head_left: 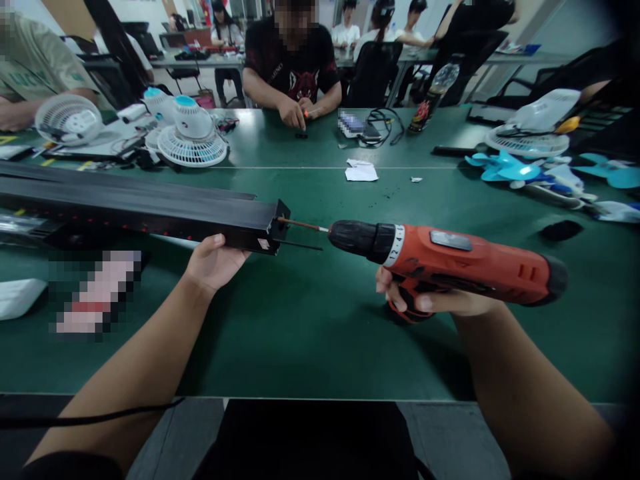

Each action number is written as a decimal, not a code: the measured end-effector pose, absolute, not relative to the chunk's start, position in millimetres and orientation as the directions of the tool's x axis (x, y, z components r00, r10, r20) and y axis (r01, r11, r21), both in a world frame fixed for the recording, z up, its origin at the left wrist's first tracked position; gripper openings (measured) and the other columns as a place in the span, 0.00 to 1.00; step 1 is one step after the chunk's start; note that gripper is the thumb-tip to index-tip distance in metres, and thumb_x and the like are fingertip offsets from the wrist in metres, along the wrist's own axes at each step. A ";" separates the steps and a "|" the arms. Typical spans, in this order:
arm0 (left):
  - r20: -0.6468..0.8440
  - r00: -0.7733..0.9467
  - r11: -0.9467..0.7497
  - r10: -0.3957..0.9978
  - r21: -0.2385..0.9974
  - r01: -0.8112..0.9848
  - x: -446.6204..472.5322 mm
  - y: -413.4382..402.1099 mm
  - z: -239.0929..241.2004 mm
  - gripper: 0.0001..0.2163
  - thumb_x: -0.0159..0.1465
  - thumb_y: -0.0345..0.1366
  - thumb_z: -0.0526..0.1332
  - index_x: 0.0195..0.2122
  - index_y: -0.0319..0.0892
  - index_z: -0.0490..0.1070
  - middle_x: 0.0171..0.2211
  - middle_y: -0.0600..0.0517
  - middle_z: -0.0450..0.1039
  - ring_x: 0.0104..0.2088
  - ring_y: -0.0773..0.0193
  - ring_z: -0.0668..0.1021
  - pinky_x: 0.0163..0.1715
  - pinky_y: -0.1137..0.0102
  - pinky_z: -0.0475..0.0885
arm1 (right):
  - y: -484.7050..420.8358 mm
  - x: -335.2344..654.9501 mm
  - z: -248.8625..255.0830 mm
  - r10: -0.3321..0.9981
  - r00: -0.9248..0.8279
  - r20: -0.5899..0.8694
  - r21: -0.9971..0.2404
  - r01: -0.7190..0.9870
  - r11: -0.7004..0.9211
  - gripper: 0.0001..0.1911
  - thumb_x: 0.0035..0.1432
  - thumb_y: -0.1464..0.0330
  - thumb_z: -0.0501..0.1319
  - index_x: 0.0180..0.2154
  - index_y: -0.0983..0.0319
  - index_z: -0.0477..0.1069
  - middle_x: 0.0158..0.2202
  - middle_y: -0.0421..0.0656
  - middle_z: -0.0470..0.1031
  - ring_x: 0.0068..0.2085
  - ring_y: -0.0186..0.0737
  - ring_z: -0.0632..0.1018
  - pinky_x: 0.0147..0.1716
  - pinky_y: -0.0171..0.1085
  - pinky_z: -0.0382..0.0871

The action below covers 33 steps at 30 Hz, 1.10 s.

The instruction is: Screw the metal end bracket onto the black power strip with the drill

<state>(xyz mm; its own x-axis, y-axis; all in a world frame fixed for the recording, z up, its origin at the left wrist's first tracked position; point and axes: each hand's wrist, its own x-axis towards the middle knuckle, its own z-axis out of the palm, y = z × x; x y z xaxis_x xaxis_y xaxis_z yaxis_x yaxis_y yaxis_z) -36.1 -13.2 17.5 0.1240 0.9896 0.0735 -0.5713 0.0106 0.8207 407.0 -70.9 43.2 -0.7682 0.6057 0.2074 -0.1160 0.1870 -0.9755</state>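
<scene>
In my right hand [435, 300] is a red and black cordless drill [465, 257], held by its grip with the chuck pointing left. A thin rod-like bit [307, 225] runs from the chuck to the open end of a long black metal channel [165, 213]. My left hand [217, 263] is wrapped around the channel's underside near that end, thumb on the front side. A second thin dark rod [303, 245] sticks out of the channel's lower edge. Whether the bit's tip touches a screw inside is hidden.
White fan parts [193, 143] stand at the back left, with blue fan blades [505, 167] at the right. A torn paper [361, 171], a drink bottle [435, 97] and a cable [385, 127] lie farther back. Across the green table [300, 320] a person [295, 67] works with their hands.
</scene>
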 end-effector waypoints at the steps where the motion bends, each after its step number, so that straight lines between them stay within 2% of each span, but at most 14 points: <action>1: 0.073 0.120 0.008 0.990 0.824 -0.566 -36.1 -13.1 17.2 0.26 0.54 0.42 0.82 0.55 0.51 0.86 0.52 0.46 0.91 0.61 0.41 0.87 0.56 0.57 0.86 | -71.0 406.2 44.4 0.606 -0.766 0.213 -0.973 -0.112 0.201 0.22 0.73 0.55 0.74 0.63 0.54 0.79 0.34 0.42 0.83 0.26 0.38 0.80 0.25 0.36 0.78; 4: 0.072 0.116 0.006 0.991 0.827 -0.563 -36.4 -12.8 16.1 0.26 0.54 0.42 0.82 0.55 0.51 0.86 0.53 0.45 0.90 0.64 0.39 0.86 0.59 0.54 0.85 | -71.0 404.0 47.6 0.596 -0.772 0.221 -0.970 -0.108 0.219 0.20 0.73 0.56 0.73 0.61 0.55 0.80 0.34 0.42 0.83 0.26 0.38 0.80 0.25 0.35 0.78; 6: 0.068 0.118 0.011 0.991 0.824 -0.567 -36.6 -12.5 16.1 0.26 0.54 0.42 0.82 0.55 0.51 0.86 0.54 0.45 0.90 0.63 0.39 0.86 0.58 0.55 0.86 | -70.8 402.7 48.6 0.597 -0.770 0.222 -0.971 -0.117 0.211 0.21 0.73 0.56 0.74 0.61 0.56 0.80 0.35 0.42 0.83 0.26 0.37 0.80 0.25 0.35 0.78; 10: 0.066 0.112 0.012 0.991 0.811 -0.584 -36.1 -12.7 17.6 0.26 0.52 0.42 0.84 0.53 0.51 0.87 0.52 0.46 0.91 0.56 0.46 0.89 0.51 0.63 0.87 | -70.3 401.7 47.3 0.608 -0.764 0.217 -0.974 -0.131 0.183 0.24 0.71 0.55 0.75 0.62 0.58 0.80 0.37 0.44 0.84 0.27 0.36 0.80 0.26 0.35 0.79; 13: 0.073 0.111 0.008 0.991 0.801 -0.599 -35.0 -13.0 18.4 0.26 0.51 0.40 0.84 0.53 0.51 0.87 0.50 0.47 0.91 0.51 0.49 0.91 0.49 0.65 0.88 | -70.1 404.1 43.8 0.604 -0.767 0.219 -0.973 -0.126 0.192 0.25 0.71 0.54 0.75 0.63 0.57 0.79 0.35 0.42 0.84 0.26 0.37 0.79 0.26 0.34 0.78; 20: 0.082 0.117 0.003 0.990 0.807 -0.590 -34.3 -11.9 18.0 0.28 0.52 0.41 0.84 0.55 0.48 0.86 0.52 0.44 0.91 0.55 0.44 0.90 0.52 0.60 0.87 | -70.7 404.5 43.1 0.605 -0.761 0.233 -0.968 -0.123 0.218 0.24 0.72 0.54 0.74 0.63 0.57 0.79 0.34 0.43 0.83 0.27 0.38 0.80 0.25 0.36 0.78; 24: 0.086 0.127 0.006 0.988 0.807 -0.590 -35.6 -11.6 18.0 0.30 0.51 0.41 0.84 0.57 0.49 0.86 0.53 0.45 0.91 0.54 0.44 0.90 0.51 0.61 0.87 | -69.6 400.1 49.0 0.587 -0.777 0.228 -0.970 -0.126 0.210 0.26 0.70 0.54 0.77 0.62 0.59 0.80 0.36 0.44 0.83 0.27 0.37 0.80 0.24 0.34 0.77; 28: 0.093 0.134 0.006 0.987 0.801 -0.599 -36.0 -11.7 16.9 0.30 0.53 0.41 0.84 0.58 0.50 0.86 0.52 0.46 0.91 0.55 0.45 0.90 0.53 0.60 0.87 | -70.6 402.5 46.0 0.596 -0.774 0.213 -0.973 -0.114 0.200 0.28 0.69 0.53 0.77 0.63 0.58 0.79 0.35 0.43 0.83 0.27 0.38 0.80 0.23 0.34 0.76; 33: 0.109 0.133 -0.004 0.985 0.788 -0.616 -34.8 -11.5 16.4 0.28 0.54 0.39 0.83 0.57 0.50 0.86 0.52 0.46 0.91 0.52 0.47 0.91 0.51 0.61 0.88 | -72.4 409.1 39.0 0.636 -0.746 0.197 -0.975 -0.080 0.208 0.24 0.72 0.54 0.74 0.62 0.56 0.79 0.34 0.43 0.84 0.26 0.38 0.80 0.25 0.36 0.77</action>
